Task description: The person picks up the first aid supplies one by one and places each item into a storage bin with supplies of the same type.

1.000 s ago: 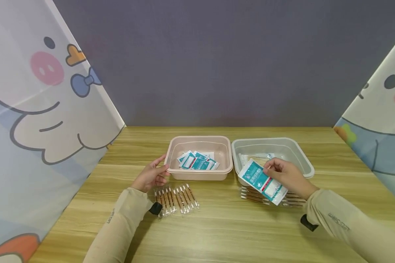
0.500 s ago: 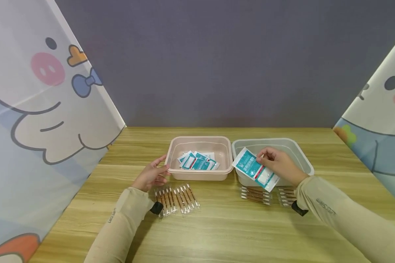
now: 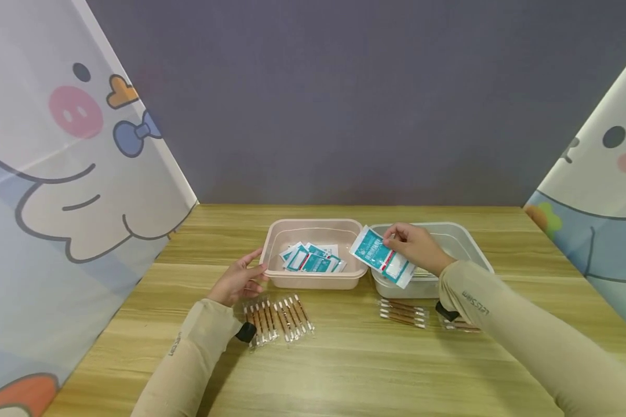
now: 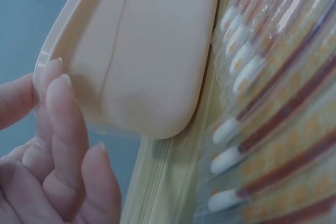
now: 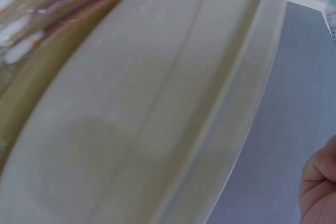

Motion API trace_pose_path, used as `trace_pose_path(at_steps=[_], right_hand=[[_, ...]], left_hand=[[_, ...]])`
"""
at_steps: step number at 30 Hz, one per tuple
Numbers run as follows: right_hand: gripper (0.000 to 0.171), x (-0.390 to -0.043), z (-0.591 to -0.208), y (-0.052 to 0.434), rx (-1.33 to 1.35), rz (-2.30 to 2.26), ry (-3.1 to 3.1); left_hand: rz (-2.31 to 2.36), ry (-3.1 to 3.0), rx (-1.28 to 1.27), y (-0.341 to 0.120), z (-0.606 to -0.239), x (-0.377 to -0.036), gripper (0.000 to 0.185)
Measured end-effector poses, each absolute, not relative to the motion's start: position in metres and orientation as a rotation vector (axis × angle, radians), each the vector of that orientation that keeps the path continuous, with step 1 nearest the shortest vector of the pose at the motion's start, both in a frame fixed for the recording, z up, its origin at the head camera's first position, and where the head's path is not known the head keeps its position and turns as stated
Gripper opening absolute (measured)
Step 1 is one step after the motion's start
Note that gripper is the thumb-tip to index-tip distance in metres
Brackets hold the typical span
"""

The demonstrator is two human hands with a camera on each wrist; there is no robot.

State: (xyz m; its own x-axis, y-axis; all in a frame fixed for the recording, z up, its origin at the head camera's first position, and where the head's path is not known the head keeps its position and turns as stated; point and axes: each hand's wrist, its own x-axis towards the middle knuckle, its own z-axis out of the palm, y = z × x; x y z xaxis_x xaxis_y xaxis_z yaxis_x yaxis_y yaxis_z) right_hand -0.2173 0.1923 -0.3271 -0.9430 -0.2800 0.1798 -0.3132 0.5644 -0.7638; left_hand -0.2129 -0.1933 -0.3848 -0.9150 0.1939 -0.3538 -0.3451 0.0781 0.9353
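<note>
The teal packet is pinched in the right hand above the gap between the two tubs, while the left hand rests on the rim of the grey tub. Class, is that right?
Not quite. The left hand rests at the rim of the pink tub, not the grey tub; the head view shows this. The rest holds: the right hand pinches the teal packet above where the two tubs meet.

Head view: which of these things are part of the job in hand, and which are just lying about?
In hand:
- teal packet, pinched by the right hand
- pink bin holding similar packets, left hand at its corner
- grey bin under the right hand

Lying about:
- left swab packs
- right swab packs
- cartoon curtains
</note>
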Motion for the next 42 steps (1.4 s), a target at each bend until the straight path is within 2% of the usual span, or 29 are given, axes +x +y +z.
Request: trace_pose_path(at_steps=[17,42], right_hand=[[0.008,-0.249,-0.311,0.145,0.708,1.32,-2.73],[0.01,-0.283,-0.304,0.109,0.65,1.299,-2.822]], left_hand=[[1.902,1.965,-0.15,-0.196,-0.387,-0.213,0.062],[1.897,1.989,-0.161,-0.191,-0.385,-0.213,0.06]])
